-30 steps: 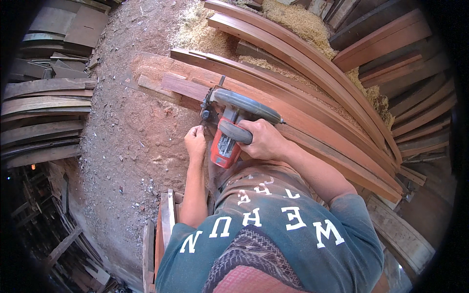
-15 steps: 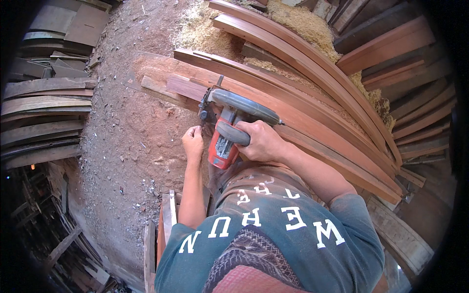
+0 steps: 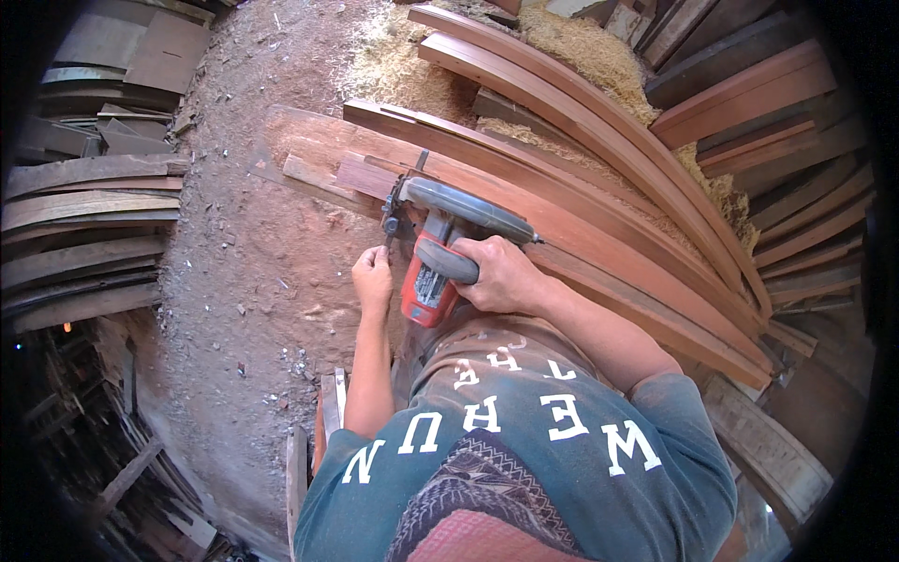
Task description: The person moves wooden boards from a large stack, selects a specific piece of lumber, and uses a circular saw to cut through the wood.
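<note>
A red and grey hand-held circular saw (image 3: pixel 440 245) rests on the end of a long reddish wooden plank (image 3: pixel 599 239). My right hand (image 3: pixel 501 273) grips the saw's grey handle. My left hand (image 3: pixel 374 278) sits just left of the saw, its fingers pinched on a small knob or lever at the saw's front left corner. Short reddish offcuts (image 3: pixel 323 169) lie just beyond the saw's front.
Several long curved planks (image 3: pixel 599 122) run from the top centre down to the right, with heaps of sawdust (image 3: pixel 581 51) between them. Stacked grey boards (image 3: pixel 84 225) fill the left side. Bare dirt ground (image 3: pixel 253 272) lies between. A small wooden stool edge (image 3: pixel 328 412) shows under my left arm.
The view has shifted slightly, so the saw and planks sit a little lower and to the right. Both hands keep their places on the saw.
</note>
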`<state>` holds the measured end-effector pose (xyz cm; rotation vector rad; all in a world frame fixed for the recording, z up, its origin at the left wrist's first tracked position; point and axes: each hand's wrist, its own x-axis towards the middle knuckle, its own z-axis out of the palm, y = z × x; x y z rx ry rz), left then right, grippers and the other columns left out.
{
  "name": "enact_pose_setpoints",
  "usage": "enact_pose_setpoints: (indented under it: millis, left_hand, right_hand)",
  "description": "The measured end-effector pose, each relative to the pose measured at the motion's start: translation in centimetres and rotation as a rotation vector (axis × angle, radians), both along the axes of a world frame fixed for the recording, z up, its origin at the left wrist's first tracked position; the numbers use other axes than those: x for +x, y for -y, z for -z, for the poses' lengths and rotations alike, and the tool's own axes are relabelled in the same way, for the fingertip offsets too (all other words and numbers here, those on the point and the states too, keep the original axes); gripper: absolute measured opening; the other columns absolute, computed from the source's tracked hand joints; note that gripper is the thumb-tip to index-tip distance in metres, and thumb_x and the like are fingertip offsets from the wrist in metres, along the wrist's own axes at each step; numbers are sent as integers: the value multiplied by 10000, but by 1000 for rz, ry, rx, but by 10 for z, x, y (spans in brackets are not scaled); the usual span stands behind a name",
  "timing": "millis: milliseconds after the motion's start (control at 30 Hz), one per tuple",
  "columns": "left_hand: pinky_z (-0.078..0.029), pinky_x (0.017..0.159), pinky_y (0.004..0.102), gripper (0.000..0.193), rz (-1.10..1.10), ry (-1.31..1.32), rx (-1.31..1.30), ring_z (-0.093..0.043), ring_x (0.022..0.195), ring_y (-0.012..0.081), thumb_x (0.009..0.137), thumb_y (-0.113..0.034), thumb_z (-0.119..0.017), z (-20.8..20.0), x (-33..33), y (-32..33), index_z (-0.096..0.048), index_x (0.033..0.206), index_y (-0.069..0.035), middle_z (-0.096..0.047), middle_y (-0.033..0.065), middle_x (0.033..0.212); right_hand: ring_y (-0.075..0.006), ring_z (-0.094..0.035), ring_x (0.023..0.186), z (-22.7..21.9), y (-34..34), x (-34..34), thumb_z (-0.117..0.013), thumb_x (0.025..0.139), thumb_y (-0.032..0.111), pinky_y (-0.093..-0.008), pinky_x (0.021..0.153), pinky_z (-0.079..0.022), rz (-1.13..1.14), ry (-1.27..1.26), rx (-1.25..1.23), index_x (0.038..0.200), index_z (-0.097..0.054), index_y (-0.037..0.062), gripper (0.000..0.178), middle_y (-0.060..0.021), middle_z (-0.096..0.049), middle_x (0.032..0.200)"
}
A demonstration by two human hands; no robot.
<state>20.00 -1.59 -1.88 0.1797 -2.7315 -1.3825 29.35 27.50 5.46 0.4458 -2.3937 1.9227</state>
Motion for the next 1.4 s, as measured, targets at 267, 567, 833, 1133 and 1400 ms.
enact_pose_setpoints:
  millis: [267,567,833,1133,1400]
  left_hand:
    - [-444,672,269,225,21,6,-1,-540,726,81,1022,-161,-608,4,-11,9,-726,963,20,-625,-10,782]
    - [-441,676,274,235,21,30,1,-547,735,85,1026,-174,-602,4,-19,15,-729,973,16,-639,2,797]
    - [-440,672,269,233,41,31,7,-552,731,85,1030,-176,-600,4,-26,21,-726,972,11,-649,3,798]
    - [-449,682,272,218,45,26,35,-559,738,87,1030,-165,-600,4,-35,28,-727,977,4,-653,4,805]
    - [-454,714,269,212,73,30,34,-562,772,83,1031,-161,-604,6,-47,44,-727,988,6,-656,-4,833]
  right_hand:
    - [-461,-669,843,4,5,-8,-704,755,105,-520,738,-531,-7,-7,-24,932,-663,23,199,-254,-692,837]
    - [-455,-666,801,7,10,-15,-723,772,91,-496,701,-522,12,-57,-15,913,-640,9,183,-255,-680,801]
    - [-469,-662,820,9,15,-21,-705,749,90,-519,723,-523,5,-14,5,925,-646,10,203,-266,-679,813]
    - [-462,-674,828,7,20,-27,-710,740,102,-525,727,-530,9,-10,0,922,-640,9,216,-271,-687,819]
    - [-447,-687,807,10,27,-31,-734,717,138,-514,722,-539,4,26,-11,914,-652,13,247,-251,-699,797]
